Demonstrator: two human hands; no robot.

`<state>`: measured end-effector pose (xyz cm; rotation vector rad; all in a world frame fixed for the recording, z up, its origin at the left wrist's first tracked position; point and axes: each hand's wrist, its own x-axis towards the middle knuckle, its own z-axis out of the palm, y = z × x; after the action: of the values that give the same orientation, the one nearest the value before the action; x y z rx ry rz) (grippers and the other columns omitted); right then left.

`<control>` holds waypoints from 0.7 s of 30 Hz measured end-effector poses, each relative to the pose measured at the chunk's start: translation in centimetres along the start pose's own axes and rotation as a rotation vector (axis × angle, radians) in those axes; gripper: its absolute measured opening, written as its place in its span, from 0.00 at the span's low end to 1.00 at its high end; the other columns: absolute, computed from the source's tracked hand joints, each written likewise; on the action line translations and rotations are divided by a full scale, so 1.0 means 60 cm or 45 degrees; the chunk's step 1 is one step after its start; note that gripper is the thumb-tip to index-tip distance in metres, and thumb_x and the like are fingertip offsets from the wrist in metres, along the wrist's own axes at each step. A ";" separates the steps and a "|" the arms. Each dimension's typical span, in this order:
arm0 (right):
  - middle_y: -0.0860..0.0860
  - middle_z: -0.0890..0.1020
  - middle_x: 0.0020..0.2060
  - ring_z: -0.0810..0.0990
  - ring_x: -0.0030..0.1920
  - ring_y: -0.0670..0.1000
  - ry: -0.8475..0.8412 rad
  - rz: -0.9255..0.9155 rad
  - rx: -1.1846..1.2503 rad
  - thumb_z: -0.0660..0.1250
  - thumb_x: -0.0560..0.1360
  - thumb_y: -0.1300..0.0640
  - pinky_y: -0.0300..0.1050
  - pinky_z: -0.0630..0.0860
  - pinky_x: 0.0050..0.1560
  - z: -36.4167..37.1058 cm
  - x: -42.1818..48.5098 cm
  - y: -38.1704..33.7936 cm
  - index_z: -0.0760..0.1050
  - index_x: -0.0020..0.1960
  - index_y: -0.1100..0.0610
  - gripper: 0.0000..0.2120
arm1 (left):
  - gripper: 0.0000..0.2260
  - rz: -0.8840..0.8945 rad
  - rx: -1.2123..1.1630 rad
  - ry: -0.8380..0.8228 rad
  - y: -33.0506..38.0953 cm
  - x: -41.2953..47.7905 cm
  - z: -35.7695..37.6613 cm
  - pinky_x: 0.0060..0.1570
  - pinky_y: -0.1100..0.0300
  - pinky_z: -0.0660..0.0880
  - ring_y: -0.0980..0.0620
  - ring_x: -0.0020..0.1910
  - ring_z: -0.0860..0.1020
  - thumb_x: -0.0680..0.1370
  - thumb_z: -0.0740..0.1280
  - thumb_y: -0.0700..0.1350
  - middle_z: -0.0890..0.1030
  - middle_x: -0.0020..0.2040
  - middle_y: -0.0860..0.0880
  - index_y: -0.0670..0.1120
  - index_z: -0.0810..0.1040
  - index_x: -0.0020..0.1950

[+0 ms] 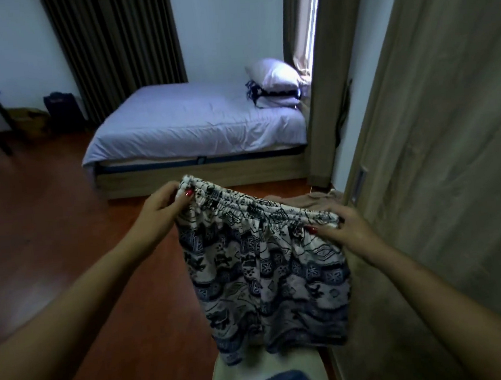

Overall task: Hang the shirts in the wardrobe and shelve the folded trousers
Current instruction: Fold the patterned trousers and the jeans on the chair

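Bare forearms (72,308) lead to patterned shorts (264,266) hanging unfolded between the hands: left hand (161,209) and right hand (345,227) each pinch one waistband end, its long axis running hand to hand. Wardrobe door (449,144) stands just beyond the right hand.

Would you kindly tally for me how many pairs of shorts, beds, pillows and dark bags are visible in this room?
Patterned shorts: 1
Bed: 1
Pillows, stacked at the head of the bed: 2
Dark bag on the floor by the curtain: 1
Total: 5
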<state>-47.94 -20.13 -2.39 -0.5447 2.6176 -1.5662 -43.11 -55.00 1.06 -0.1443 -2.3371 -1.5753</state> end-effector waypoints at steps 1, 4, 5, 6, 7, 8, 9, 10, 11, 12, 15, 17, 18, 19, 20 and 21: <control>0.45 0.79 0.47 0.79 0.45 0.43 0.028 0.002 0.044 0.73 0.70 0.59 0.29 0.75 0.41 -0.011 0.008 -0.013 0.78 0.52 0.54 0.11 | 0.11 -0.076 -0.050 0.009 -0.008 0.000 -0.003 0.37 0.58 0.71 0.49 0.40 0.72 0.80 0.63 0.43 0.74 0.42 0.41 0.34 0.73 0.50; 0.52 0.81 0.41 0.79 0.39 0.47 0.143 0.061 0.222 0.73 0.69 0.63 0.30 0.75 0.35 -0.027 0.030 -0.039 0.77 0.50 0.62 0.11 | 0.07 -0.276 -0.161 0.028 -0.018 0.002 -0.001 0.30 0.63 0.72 0.51 0.35 0.72 0.79 0.63 0.42 0.73 0.39 0.44 0.37 0.73 0.48; 0.56 0.81 0.42 0.79 0.39 0.49 0.208 0.101 0.295 0.74 0.69 0.62 0.33 0.76 0.35 -0.025 0.035 -0.047 0.76 0.50 0.65 0.13 | 0.05 -0.341 -0.185 0.062 -0.025 0.004 0.003 0.31 0.61 0.72 0.52 0.35 0.73 0.78 0.64 0.42 0.74 0.38 0.45 0.41 0.74 0.47; 0.58 0.81 0.44 0.79 0.41 0.51 0.283 0.155 0.349 0.74 0.69 0.61 0.38 0.77 0.38 -0.019 0.041 -0.050 0.75 0.51 0.65 0.15 | 0.04 -0.403 -0.194 0.115 -0.027 0.004 0.011 0.32 0.59 0.71 0.51 0.36 0.73 0.78 0.65 0.43 0.75 0.38 0.46 0.43 0.75 0.45; 0.59 0.81 0.46 0.79 0.43 0.53 0.352 0.215 0.378 0.75 0.68 0.58 0.41 0.77 0.40 -0.009 0.044 -0.055 0.74 0.51 0.62 0.16 | 0.05 -0.465 -0.202 0.169 -0.030 0.003 0.023 0.34 0.57 0.70 0.49 0.35 0.72 0.78 0.66 0.44 0.75 0.38 0.46 0.44 0.74 0.43; 0.58 0.79 0.48 0.79 0.45 0.54 0.425 0.270 0.376 0.75 0.68 0.56 0.44 0.77 0.42 0.005 0.047 -0.062 0.73 0.51 0.60 0.17 | 0.07 -0.517 -0.240 0.194 -0.028 -0.001 0.038 0.34 0.55 0.70 0.49 0.33 0.72 0.78 0.65 0.45 0.74 0.37 0.46 0.44 0.74 0.42; 0.56 0.78 0.48 0.78 0.45 0.53 0.487 0.310 0.381 0.75 0.68 0.55 0.43 0.75 0.42 0.022 0.046 -0.070 0.72 0.50 0.58 0.17 | 0.08 -0.559 -0.306 0.199 -0.023 -0.006 0.056 0.33 0.55 0.69 0.50 0.31 0.71 0.78 0.65 0.44 0.73 0.35 0.46 0.44 0.73 0.41; 0.53 0.76 0.46 0.76 0.45 0.51 0.532 0.322 0.393 0.75 0.68 0.54 0.41 0.74 0.41 0.041 0.043 -0.080 0.70 0.50 0.56 0.17 | 0.07 -0.585 -0.387 0.193 -0.016 -0.013 0.078 0.31 0.56 0.70 0.51 0.29 0.70 0.78 0.65 0.44 0.72 0.34 0.47 0.43 0.72 0.42; 0.50 0.75 0.44 0.75 0.44 0.49 0.556 0.321 0.399 0.75 0.68 0.54 0.39 0.73 0.39 0.062 0.040 -0.089 0.70 0.51 0.56 0.18 | 0.06 -0.600 -0.458 0.197 -0.006 -0.019 0.100 0.28 0.59 0.70 0.53 0.29 0.69 0.79 0.65 0.43 0.71 0.33 0.48 0.43 0.70 0.43; 0.48 0.74 0.42 0.75 0.42 0.48 0.561 0.307 0.404 0.75 0.69 0.54 0.37 0.72 0.37 0.082 0.035 -0.097 0.69 0.52 0.57 0.19 | 0.05 -0.604 -0.499 0.213 0.005 -0.026 0.122 0.27 0.61 0.69 0.53 0.30 0.69 0.78 0.65 0.41 0.71 0.34 0.48 0.43 0.69 0.46; 0.48 0.75 0.42 0.77 0.44 0.49 0.501 0.233 0.442 0.74 0.69 0.56 0.35 0.76 0.40 0.130 0.024 -0.110 0.68 0.54 0.58 0.19 | 0.07 -0.572 -0.578 0.208 0.024 -0.039 0.167 0.33 0.59 0.72 0.52 0.35 0.73 0.77 0.66 0.40 0.74 0.39 0.46 0.42 0.70 0.52; 0.48 0.77 0.44 0.78 0.46 0.48 0.440 0.175 0.413 0.74 0.69 0.57 0.40 0.77 0.46 0.147 0.016 -0.111 0.69 0.55 0.57 0.19 | 0.08 -0.532 -0.594 0.152 0.031 -0.046 0.175 0.37 0.58 0.76 0.51 0.37 0.77 0.77 0.66 0.40 0.77 0.40 0.45 0.42 0.71 0.55; 0.49 0.77 0.45 0.77 0.45 0.46 0.415 0.145 0.391 0.74 0.69 0.56 0.40 0.77 0.47 0.151 0.012 -0.110 0.70 0.55 0.56 0.19 | 0.08 -0.506 -0.588 0.118 0.029 -0.049 0.175 0.38 0.59 0.76 0.51 0.37 0.77 0.78 0.66 0.40 0.78 0.38 0.47 0.42 0.71 0.55; 0.49 0.77 0.45 0.78 0.45 0.46 0.392 0.115 0.381 0.74 0.69 0.56 0.40 0.78 0.46 0.153 0.007 -0.107 0.70 0.55 0.56 0.18 | 0.08 -0.483 -0.580 0.087 0.029 -0.052 0.175 0.37 0.60 0.76 0.52 0.36 0.78 0.78 0.66 0.41 0.78 0.36 0.49 0.42 0.71 0.55; 0.49 0.77 0.45 0.78 0.44 0.47 0.369 0.086 0.383 0.73 0.70 0.57 0.40 0.78 0.46 0.156 0.003 -0.104 0.71 0.54 0.55 0.17 | 0.08 -0.456 -0.569 0.059 0.027 -0.055 0.175 0.35 0.62 0.76 0.54 0.34 0.78 0.78 0.65 0.41 0.78 0.33 0.51 0.42 0.71 0.55; 0.49 0.78 0.45 0.79 0.45 0.49 0.343 0.068 0.399 0.73 0.70 0.57 0.41 0.79 0.46 0.157 -0.001 -0.100 0.71 0.54 0.54 0.15 | 0.07 -0.431 -0.561 0.030 0.032 -0.059 0.174 0.33 0.65 0.75 0.57 0.31 0.78 0.78 0.65 0.40 0.79 0.30 0.53 0.42 0.71 0.54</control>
<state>-44.23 -30.66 -1.83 -0.2553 2.4534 -2.1075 -41.39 -44.37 -1.95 0.1815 -2.0378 -2.2248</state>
